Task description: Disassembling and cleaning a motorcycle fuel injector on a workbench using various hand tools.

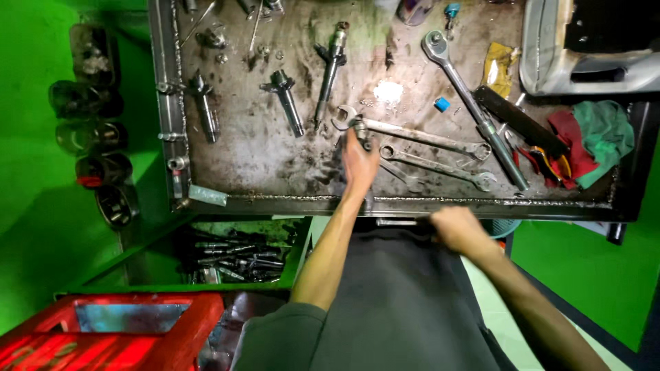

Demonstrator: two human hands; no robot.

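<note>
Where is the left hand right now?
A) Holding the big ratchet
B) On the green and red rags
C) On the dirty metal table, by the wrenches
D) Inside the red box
C: the left hand reaches onto the metal table and grips a small dark part beside the wrenches, away from the rags and the ratchet.

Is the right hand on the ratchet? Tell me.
No: the right hand rests at the workbench's front edge, well apart from the ratchet.
</note>
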